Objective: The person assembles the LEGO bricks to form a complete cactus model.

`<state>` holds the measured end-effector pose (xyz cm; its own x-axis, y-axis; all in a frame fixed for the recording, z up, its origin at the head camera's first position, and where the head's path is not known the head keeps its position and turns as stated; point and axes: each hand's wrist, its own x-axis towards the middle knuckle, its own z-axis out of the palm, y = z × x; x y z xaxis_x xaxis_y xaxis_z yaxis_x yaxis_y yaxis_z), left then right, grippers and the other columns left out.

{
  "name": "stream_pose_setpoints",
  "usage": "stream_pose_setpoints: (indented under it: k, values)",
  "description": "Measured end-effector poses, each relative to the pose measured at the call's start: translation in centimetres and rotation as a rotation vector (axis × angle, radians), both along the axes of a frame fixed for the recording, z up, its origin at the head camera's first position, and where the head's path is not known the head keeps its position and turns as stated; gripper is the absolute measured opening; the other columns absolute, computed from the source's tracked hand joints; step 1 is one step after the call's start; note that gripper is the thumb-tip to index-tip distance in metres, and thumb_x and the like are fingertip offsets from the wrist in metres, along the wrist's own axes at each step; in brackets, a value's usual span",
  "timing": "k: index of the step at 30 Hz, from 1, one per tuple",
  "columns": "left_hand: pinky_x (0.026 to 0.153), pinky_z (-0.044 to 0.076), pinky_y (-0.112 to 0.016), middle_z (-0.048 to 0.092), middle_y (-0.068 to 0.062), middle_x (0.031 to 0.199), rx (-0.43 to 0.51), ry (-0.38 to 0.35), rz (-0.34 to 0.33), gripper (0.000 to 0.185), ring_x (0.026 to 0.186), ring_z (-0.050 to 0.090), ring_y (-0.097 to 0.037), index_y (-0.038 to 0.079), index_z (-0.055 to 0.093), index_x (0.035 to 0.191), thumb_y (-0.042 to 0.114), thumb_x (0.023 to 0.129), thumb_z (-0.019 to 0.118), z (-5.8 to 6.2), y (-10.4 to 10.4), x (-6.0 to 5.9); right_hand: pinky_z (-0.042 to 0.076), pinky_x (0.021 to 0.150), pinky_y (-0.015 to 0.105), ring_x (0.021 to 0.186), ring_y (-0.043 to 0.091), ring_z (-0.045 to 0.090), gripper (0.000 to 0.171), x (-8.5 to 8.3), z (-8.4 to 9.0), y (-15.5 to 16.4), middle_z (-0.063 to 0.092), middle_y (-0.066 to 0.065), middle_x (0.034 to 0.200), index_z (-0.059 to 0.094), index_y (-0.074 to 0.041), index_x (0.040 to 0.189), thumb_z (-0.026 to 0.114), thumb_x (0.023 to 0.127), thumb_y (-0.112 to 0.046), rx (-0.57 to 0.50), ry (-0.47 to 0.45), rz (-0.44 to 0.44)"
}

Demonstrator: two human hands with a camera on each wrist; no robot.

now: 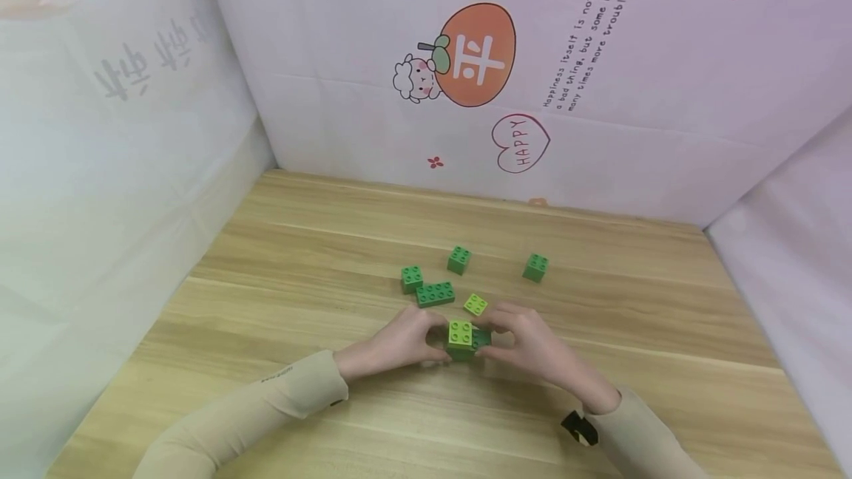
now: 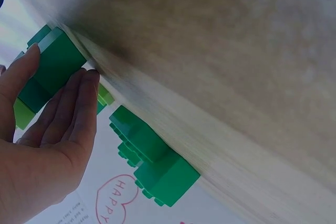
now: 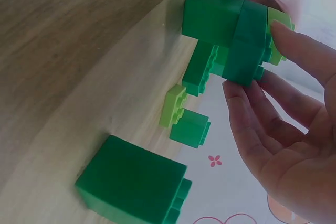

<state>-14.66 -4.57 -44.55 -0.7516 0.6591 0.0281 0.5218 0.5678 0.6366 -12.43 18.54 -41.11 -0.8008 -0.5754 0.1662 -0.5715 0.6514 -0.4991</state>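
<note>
A small stack of toy building bricks (image 1: 460, 342) stands on the table between the two hands. A green block (image 3: 214, 17) is at its bottom, a darker green brick (image 3: 244, 43) jutting out to the right lies on that, and a lime brick (image 1: 460, 333) tops it. From the left, my left hand (image 1: 408, 341) holds the stack between thumb and fingers. On the other side my right hand (image 1: 526, 342) pinches the jutting end of the dark green brick, thumb and fingertips on opposite sides. The fingers partly hide the stack's sides.
Just beyond the hands lie a flat lime brick (image 1: 475, 304) and a long green brick (image 1: 435, 294), with a green block (image 1: 411, 279) beside the latter. Farther back stand two more green blocks (image 1: 458, 259). Printed cloth walls (image 1: 346, 124) border the wooden table (image 1: 299, 242).
</note>
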Motion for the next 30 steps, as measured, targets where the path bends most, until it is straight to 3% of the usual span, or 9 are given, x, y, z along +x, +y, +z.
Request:
stream_pose_setpoints:
  k: [7, 14, 18, 30]
  values:
    - [0.074, 0.051, -0.013, 0.072, 0.002, 0.099, -0.004, -0.002, 0.006, 0.036, 0.082, 0.062, -0.003, 0.012, 0.069, 0.102, 0.028, 0.071, 0.08, -0.2, 0.0, 0.0, 0.057, 0.078, 0.025, 0.091, 0.01, 0.064, 0.037, 0.2, -0.2, 0.2, 0.068, -0.001, 0.105, 0.068, -0.013, 0.104, 0.08, 0.07, -0.021, 0.012, -0.034, -0.005]
    - [0.092, 0.052, -0.023, 0.07, 0.001, 0.11, -0.002, -0.036, 0.018, 0.043, 0.103, 0.064, -0.01, 0.012, 0.066, 0.111, 0.029, 0.073, 0.079, -0.3, -0.7, -0.1, 0.057, 0.078, 0.025, 0.09, 0.01, 0.064, 0.037, 0.2, -0.3, 0.2, 0.068, 0.0, 0.105, 0.068, -0.012, 0.105, 0.08, 0.071, -0.02, 0.009, -0.03, -0.004]
    - [0.092, 0.052, -0.025, 0.069, -0.002, 0.112, 0.0, -0.05, 0.042, 0.043, 0.104, 0.064, -0.013, 0.01, 0.065, 0.113, 0.027, 0.076, 0.076, -0.4, -1.5, -0.6, 0.057, 0.078, 0.024, 0.09, 0.01, 0.064, 0.036, 0.2, -0.3, 0.2, 0.069, 0.001, 0.105, 0.068, -0.012, 0.104, 0.08, 0.071, -0.019, 0.009, -0.027, -0.009]
    - [0.091, 0.055, -0.034, 0.069, -0.009, 0.112, 0.035, -0.069, 0.196, 0.035, 0.104, 0.065, -0.022, 0.005, 0.065, 0.111, 0.018, 0.08, 0.072, 0.4, -3.5, -2.1, 0.057, 0.078, 0.024, 0.089, 0.008, 0.064, 0.035, 0.3, -0.3, 0.3, 0.069, -0.002, 0.103, 0.067, -0.012, 0.105, 0.079, 0.072, -0.019, 0.008, -0.037, -0.013]
